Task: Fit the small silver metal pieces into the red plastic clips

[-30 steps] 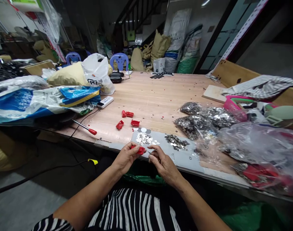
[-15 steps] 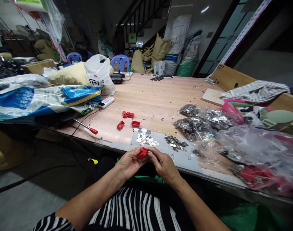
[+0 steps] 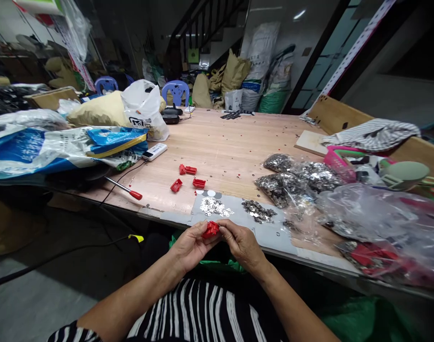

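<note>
Just off the table's front edge, my left hand (image 3: pixel 191 245) is closed around a small red plastic part (image 3: pixel 212 230), gripping it between thumb and fingers. Thumb and fingertips of my right hand (image 3: pixel 242 242) are pinched together against the part's right end; anything tiny between them is too small to make out. Beyond my hands, a grey mat (image 3: pixel 238 219) bears a pile of bright silvery metal pieces (image 3: pixel 214 207) and a darker pile of metal pieces (image 3: pixel 259 211). Several similar red plastic parts (image 3: pixel 199 183) lie on the table farther back, left of centre.
Clear bags of metal pieces (image 3: pixel 298 178) and a large crumpled plastic bag (image 3: pixel 377 213) crowd the right side. On the left, a red-handled metal lever (image 3: pixel 135 194) juts out near a white device (image 3: pixel 155 152). Printed sacks (image 3: pixel 63 147) cover the left end.
The whole view has shifted slightly left. Both hands stay together at the red plastic part, which appears slightly turned; nothing else has visibly moved.
</note>
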{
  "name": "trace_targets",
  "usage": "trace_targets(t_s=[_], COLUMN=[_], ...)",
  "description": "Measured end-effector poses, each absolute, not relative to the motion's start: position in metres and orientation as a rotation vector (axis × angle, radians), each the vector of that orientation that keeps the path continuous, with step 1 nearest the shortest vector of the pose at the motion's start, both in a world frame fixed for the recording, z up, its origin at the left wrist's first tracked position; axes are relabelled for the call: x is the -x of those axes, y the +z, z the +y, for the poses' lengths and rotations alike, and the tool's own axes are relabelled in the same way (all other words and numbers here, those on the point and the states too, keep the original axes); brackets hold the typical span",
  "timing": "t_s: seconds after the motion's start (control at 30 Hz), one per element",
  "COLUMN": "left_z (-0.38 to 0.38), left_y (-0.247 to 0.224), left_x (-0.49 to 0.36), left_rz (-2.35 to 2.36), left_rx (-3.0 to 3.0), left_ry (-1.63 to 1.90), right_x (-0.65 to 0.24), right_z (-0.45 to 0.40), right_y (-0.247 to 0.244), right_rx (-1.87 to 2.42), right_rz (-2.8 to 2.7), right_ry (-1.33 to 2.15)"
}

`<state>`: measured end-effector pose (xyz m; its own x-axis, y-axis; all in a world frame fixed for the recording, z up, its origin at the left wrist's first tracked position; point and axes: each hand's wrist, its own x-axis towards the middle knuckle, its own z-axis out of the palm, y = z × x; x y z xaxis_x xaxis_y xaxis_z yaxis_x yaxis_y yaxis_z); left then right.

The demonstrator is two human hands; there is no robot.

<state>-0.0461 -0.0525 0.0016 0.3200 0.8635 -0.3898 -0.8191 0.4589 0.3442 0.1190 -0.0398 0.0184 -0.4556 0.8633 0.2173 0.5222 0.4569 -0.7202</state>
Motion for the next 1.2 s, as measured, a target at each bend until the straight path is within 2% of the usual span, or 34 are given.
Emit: trace_targets(t_s=[0.23,0.53,0.77,0.9,1.07,1.2], left_z=[-0.052,-0.057,-0.062,-0.058,-0.031,0.007], left_y=[0.005,-0.012,-0.05,-0.05,-0.025,-0.009], left_x=[0.045,0.049,0.057,0.06,0.077,0.108], left_rz=[0.592,0.645,1.172,1.178,1.098,1.532], left_rx=[-0.074,-0.368,-1.408,-1.515,-1.245,-1.478], left_ry=[1.113,1.014,0.706,0.582,0.813,1.261], right_x=[-0.12,-0.125,-0.149,-0.16,-0.16,-0.15], right_z=[-0.044,-0.037,-0.021,-0.006,0.011,0.02], right_y=[0.016,0.004,-0.004,-0.006,-0.005,-0.004], right_rx=[1.174,1.25,1.55,1.673,1.773,1.784], right_rz=[-2.155,-2.002,-2.029,-2.067,-2.189,-2.241], right_ry=[0.761,1.009,0.582,0.358,0.236,0.211])
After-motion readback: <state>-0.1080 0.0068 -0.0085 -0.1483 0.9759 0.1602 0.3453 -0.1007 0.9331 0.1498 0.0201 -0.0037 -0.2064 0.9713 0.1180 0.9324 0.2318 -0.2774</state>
